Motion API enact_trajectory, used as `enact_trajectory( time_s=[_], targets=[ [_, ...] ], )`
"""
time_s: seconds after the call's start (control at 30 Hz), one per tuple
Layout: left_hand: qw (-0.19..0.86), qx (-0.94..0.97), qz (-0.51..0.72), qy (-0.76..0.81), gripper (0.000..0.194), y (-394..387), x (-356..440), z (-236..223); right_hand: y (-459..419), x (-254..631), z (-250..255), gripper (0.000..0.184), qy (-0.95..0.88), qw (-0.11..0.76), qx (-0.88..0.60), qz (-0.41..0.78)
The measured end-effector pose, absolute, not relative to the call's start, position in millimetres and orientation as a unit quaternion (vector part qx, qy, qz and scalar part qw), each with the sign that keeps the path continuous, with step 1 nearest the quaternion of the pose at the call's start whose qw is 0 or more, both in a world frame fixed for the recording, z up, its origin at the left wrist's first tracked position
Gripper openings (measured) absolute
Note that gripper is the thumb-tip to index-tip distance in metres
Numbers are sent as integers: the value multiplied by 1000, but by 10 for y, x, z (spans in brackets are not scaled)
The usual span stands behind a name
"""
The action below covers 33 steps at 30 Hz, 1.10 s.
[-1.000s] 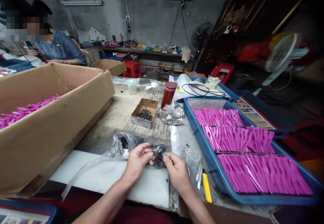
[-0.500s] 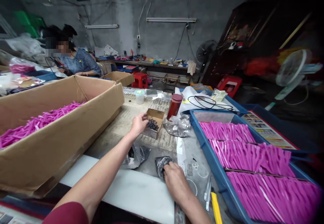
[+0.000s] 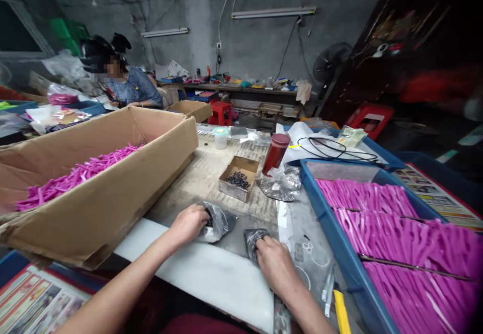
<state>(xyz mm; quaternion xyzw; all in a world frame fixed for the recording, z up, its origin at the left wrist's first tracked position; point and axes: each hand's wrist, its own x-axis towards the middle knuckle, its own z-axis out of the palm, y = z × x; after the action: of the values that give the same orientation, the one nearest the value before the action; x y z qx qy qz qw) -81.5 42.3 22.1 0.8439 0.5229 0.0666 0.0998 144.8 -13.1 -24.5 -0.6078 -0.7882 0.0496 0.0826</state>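
My left hand (image 3: 189,223) reaches with curled fingers into the mouth of a clear plastic bag (image 3: 223,223) holding small black pieces. Its fingertips are hidden there. My right hand (image 3: 274,261) has its fingers bent down into a small dark plastic bag (image 3: 252,239), where their tips do not show. Beyond both hands stands a small open cardboard box (image 3: 229,191) with many tiny black parts (image 3: 238,179) in it. The two bags lie apart on the table, just past a white board (image 3: 215,278) at the near edge.
A large carton (image 3: 113,208) of pink strips flanks the left; a blue tray (image 3: 324,223) of pink strips stands right. A red-brown jar (image 3: 276,153), a crumpled clear bag (image 3: 281,185) and a lidded tub (image 3: 220,138) are behind. A yellow-handled cutter (image 3: 341,309) lies near right. A person (image 3: 138,87) sits back left.
My left hand has come back from the small cardboard box to the clear bag. My right hand stays at the dark bag. The whole view has shifted a little.
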Motion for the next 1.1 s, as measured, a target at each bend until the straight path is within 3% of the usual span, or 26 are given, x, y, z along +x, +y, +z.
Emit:
enact_trajectory(
  time_s=[0.47,1.1],
  targets=[
    [43,812,47,581,20,424,-635,38,-169,1456,-307,15,-793,100,-600,26],
    [64,812,51,578,20,446,-601,16,-194,1480,-334,12,-782,122,-610,39]
  ],
)
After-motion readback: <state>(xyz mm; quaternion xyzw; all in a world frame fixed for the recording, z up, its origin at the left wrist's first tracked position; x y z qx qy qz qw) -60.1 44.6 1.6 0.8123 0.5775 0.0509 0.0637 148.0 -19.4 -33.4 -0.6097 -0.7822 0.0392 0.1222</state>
